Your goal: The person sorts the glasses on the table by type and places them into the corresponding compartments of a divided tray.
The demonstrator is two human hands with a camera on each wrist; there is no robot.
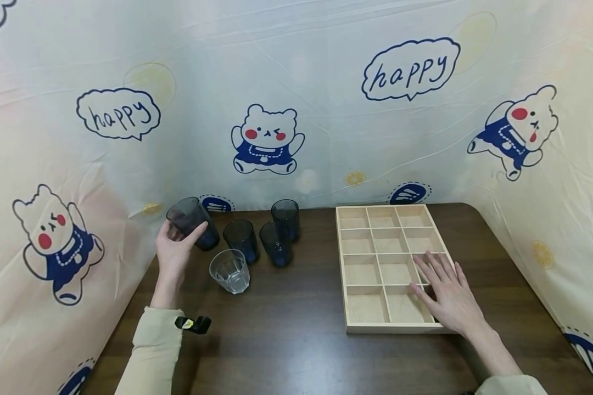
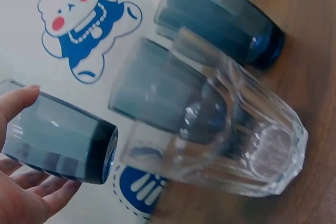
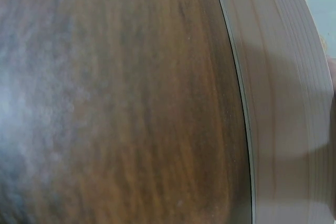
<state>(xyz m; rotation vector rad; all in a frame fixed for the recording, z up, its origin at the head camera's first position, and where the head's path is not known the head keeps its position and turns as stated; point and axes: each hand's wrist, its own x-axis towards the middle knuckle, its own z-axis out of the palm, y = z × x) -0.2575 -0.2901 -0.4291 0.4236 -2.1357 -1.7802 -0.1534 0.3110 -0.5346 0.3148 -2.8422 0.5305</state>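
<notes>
At the table's back left, my left hand (image 1: 174, 249) grips a dark blue glass (image 1: 190, 219), thumb on one side and fingers round the other. That glass leans, its mouth toward the upper left; the left wrist view also shows the blue glass (image 2: 58, 135) between thumb and fingers. Just right of it stand a clear faceted glass (image 1: 231, 272) and three more blue glasses (image 1: 241, 241). My right hand (image 1: 447, 296) lies with fingers spread over the right side of a wooden compartment box (image 1: 395, 328). The right wrist view shows mostly the box's side wall (image 3: 278, 129).
A dark brown wooden table (image 1: 286, 351) carries everything. Behind it and along both sides hangs a pale cloth (image 1: 321, 120) printed with bears and the word "happy". A black strap (image 1: 194, 324) circles the left sleeve.
</notes>
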